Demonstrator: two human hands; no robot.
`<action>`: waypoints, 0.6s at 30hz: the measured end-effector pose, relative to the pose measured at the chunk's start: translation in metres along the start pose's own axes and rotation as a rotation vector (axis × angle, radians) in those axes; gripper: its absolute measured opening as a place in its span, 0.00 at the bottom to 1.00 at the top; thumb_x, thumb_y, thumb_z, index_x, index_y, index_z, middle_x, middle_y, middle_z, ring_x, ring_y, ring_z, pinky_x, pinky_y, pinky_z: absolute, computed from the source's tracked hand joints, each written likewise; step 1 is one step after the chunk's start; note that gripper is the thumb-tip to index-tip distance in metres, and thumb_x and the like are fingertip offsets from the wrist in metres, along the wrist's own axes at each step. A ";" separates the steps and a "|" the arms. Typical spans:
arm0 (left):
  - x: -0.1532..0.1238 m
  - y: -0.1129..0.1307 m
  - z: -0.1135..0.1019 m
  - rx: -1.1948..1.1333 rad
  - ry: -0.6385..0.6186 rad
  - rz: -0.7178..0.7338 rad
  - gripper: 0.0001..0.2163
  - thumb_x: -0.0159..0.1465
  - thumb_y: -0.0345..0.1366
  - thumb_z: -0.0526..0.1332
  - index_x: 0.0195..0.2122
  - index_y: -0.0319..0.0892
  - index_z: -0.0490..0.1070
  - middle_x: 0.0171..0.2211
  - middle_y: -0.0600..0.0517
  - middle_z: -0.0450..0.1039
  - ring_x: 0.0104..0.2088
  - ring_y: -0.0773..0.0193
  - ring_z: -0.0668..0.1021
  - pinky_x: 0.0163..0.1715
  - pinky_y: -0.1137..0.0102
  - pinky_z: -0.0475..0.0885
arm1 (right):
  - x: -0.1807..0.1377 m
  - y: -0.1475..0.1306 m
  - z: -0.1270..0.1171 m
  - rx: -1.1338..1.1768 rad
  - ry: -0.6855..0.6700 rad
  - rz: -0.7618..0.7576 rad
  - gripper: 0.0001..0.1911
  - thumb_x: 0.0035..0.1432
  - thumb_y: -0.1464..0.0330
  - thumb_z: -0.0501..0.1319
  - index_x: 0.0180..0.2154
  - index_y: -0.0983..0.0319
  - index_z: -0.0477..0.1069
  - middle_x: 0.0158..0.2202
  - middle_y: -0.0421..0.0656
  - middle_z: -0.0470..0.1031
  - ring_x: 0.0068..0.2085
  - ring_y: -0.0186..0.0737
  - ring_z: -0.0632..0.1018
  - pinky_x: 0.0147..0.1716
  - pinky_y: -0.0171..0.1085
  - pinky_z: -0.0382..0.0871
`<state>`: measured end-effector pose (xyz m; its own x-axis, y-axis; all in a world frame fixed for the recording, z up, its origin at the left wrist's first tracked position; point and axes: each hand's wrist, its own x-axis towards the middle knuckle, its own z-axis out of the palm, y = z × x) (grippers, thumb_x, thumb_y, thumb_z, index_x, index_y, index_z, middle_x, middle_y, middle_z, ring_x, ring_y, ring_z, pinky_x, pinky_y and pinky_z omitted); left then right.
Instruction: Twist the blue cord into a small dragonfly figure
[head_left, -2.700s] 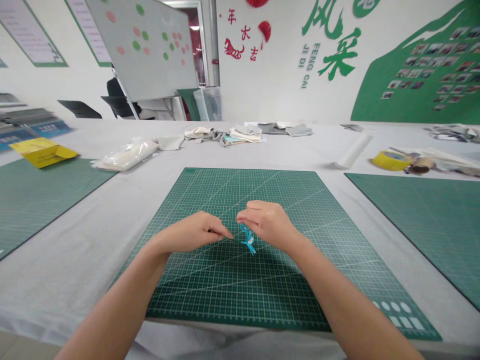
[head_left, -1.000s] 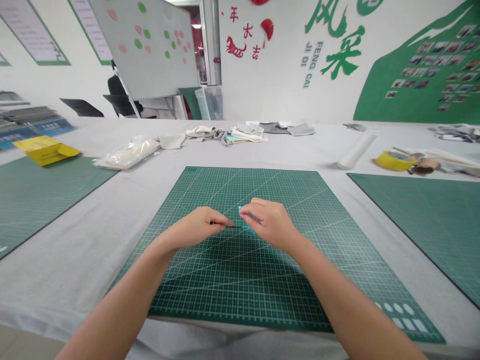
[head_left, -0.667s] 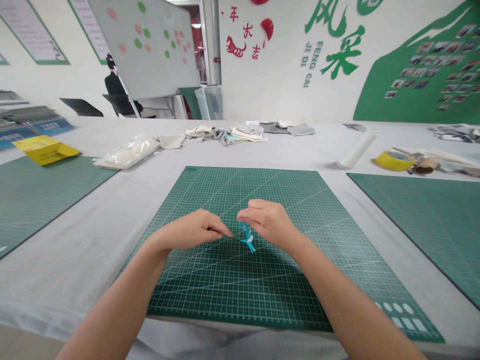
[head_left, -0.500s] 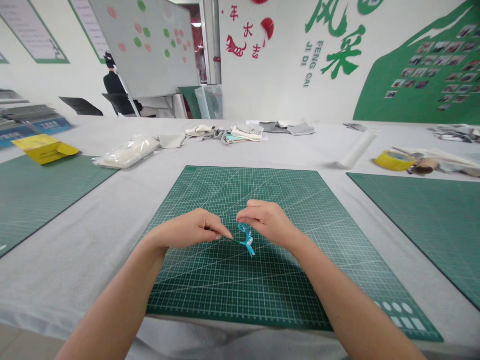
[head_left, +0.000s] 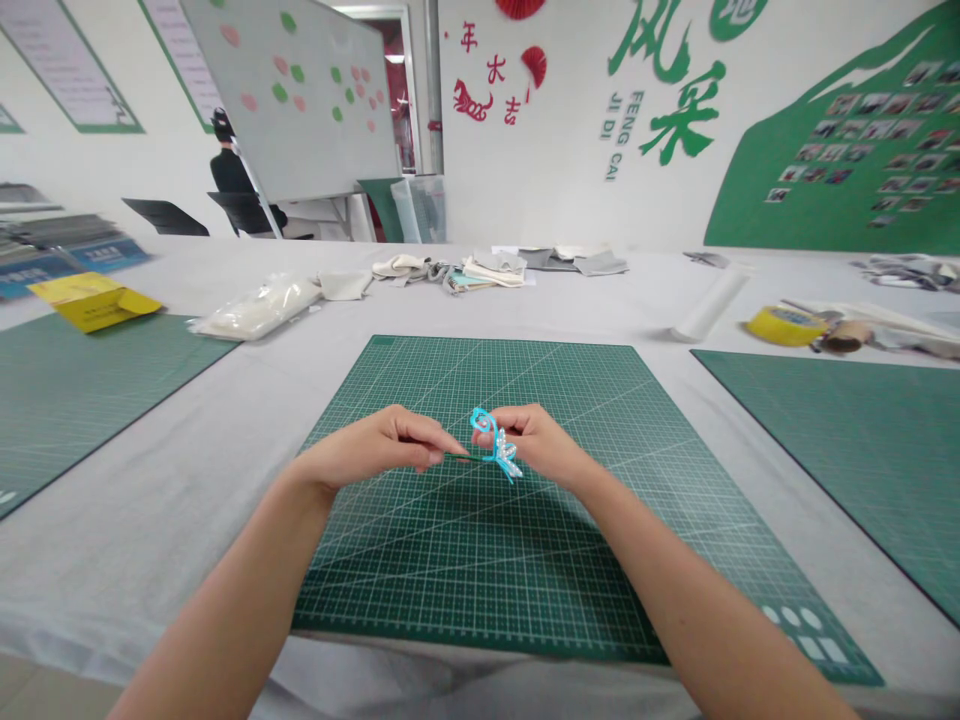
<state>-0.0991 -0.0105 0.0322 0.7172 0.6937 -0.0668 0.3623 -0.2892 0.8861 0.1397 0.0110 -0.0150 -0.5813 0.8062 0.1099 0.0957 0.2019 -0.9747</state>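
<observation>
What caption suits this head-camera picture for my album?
Left hand pinches a thin stick, right hand a blue ribbon loop, over a cutting mat.

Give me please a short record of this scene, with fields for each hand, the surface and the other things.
Left hand: pinches thin dark stem, held about level above the mat
Right hand: pinches blue ribbon piece at the stem's end
Surface: green cutting mat on grey table
Around: yellow tape roll, white roll, yellow box, fabric pieces
</observation>
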 end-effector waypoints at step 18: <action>0.014 -0.007 0.011 -0.137 0.515 -0.234 0.16 0.58 0.37 0.61 0.46 0.38 0.76 0.22 0.55 0.67 0.21 0.72 0.61 0.21 0.74 0.55 | -0.010 -0.016 0.013 -0.579 0.244 -0.271 0.06 0.57 0.69 0.60 0.32 0.61 0.77 0.21 0.36 0.65 0.24 0.29 0.64 0.27 0.32 0.57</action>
<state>-0.0850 -0.0062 0.0203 0.2332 0.9701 -0.0666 0.3711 -0.0254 0.9283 0.1329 -0.0074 -0.0029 -0.4532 0.7739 0.4424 0.4288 0.6243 -0.6530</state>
